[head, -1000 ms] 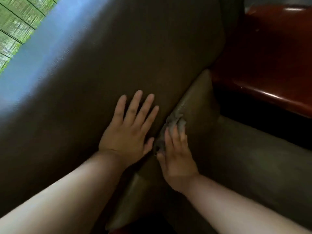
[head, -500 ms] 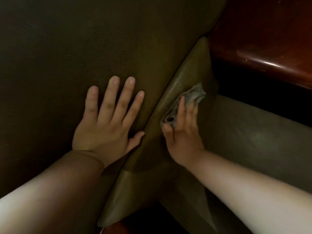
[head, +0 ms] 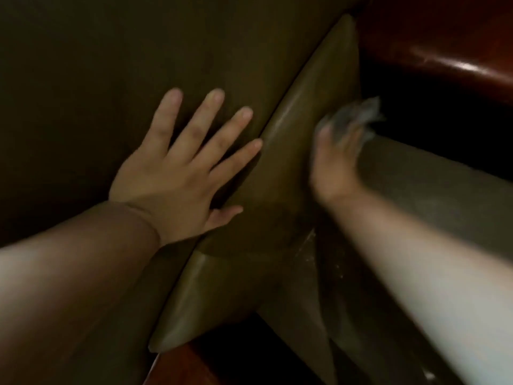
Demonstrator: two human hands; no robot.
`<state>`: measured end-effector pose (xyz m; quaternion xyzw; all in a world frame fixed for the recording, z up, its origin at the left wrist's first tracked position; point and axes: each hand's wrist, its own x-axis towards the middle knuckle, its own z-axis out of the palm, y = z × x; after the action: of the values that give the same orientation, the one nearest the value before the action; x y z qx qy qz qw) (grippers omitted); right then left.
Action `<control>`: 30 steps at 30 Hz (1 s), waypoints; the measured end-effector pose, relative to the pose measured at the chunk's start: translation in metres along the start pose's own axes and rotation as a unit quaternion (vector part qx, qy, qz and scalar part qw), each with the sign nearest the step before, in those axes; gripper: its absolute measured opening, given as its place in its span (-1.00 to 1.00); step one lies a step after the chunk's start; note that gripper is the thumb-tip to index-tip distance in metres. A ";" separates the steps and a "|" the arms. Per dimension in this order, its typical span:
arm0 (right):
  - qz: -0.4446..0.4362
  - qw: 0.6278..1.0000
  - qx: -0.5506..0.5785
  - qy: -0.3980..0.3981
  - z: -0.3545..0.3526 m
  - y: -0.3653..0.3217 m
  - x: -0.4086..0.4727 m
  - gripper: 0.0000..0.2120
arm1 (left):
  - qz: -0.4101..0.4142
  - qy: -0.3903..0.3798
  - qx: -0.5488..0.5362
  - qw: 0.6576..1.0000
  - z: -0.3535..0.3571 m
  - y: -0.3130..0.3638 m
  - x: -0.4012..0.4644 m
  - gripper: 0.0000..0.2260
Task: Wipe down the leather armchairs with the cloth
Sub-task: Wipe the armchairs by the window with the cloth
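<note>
A dark brown leather armchair (head: 111,65) fills the view. My left hand (head: 177,173) lies flat on its broad leather surface with the fingers spread. To the right a lighter leather ridge (head: 294,140) runs up along the seam. My right hand (head: 333,162), blurred by motion, presses a crumpled grey cloth (head: 358,112) with extended fingers against the right side of that ridge, near the top of the grey-green padded armrest (head: 430,184). Part of the cloth sticks out past the fingertips.
A glossy red-brown wooden surface (head: 444,51) stands at the upper right, with a dark gap (head: 430,129) between it and the armrest. A strip of red-brown wood (head: 177,368) shows at the bottom below the leather.
My right hand has slid the cloth up and to the right along the ridge. My left hand has stayed flat on the leather. The view has shifted closer, and the bright window area is gone.
</note>
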<state>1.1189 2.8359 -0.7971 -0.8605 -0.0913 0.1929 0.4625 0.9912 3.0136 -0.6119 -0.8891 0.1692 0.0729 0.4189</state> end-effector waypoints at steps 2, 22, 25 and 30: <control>0.157 0.981 0.111 0.031 -0.021 -0.006 0.063 -0.24 | 0.000 -0.009 0.004 1.000 0.003 0.001 -0.002 -0.17; 0.120 0.978 0.073 -0.156 0.015 0.020 -0.082 -0.30 | 0.007 0.029 -0.053 0.998 0.006 0.004 0.001 -0.18; 0.013 0.984 -0.046 -0.171 0.009 0.050 -0.078 -0.20 | 0.006 0.042 -0.074 0.996 0.009 0.004 0.001 -0.19; 0.118 0.991 0.065 0.002 -0.014 0.031 0.041 -0.24 | 0.004 0.048 -0.067 0.997 0.013 0.003 0.000 -0.21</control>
<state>1.1611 2.8219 -0.8262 -0.8335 0.0247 0.2505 0.4917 0.9906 3.0216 -0.6224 -0.9171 0.1872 0.0434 0.3493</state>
